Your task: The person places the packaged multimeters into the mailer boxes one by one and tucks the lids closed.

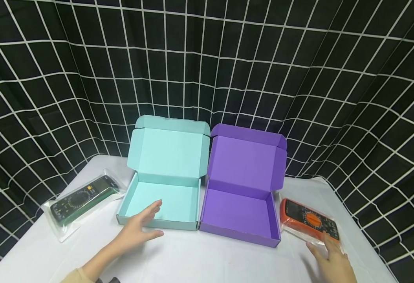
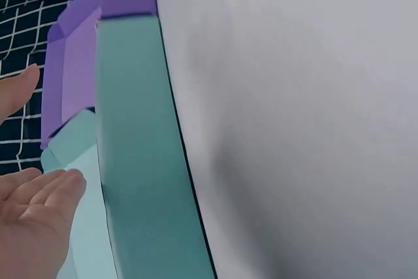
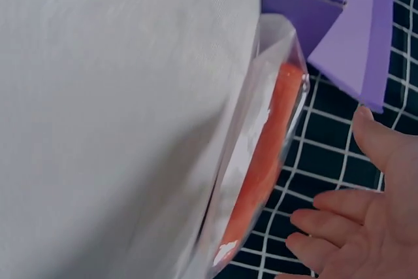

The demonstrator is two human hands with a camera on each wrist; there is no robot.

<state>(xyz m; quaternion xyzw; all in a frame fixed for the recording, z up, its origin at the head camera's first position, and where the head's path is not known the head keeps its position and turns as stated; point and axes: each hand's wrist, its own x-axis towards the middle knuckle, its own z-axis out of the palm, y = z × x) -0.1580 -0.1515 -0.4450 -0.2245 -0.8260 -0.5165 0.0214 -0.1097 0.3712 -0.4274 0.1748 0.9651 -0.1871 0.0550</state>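
Observation:
My left hand [image 1: 136, 230] hovers at the front of an open turquoise cardboard box [image 1: 157, 224], thumb and fingers spread, holding nothing. In the left wrist view its fingers [image 2: 62, 191] stand beside the box's front wall [image 2: 140, 148]. My right hand [image 1: 334, 261] is over the near end of an orange multimeter [image 1: 295, 224] in a clear plastic bag; from the head view I cannot tell whether it touches. The right wrist view shows that hand [image 3: 353, 227] with fingers extended, apart from the bagged multimeter [image 3: 264, 155].
An open purple box [image 1: 240, 234] stands right of the turquoise one, both lids raised. A dark multimeter with a green edge [image 1: 83, 200] lies bagged at the left. White cloth [image 1: 207, 263] covers the table; black gridded fabric [image 1: 193, 59] hangs behind and at the sides.

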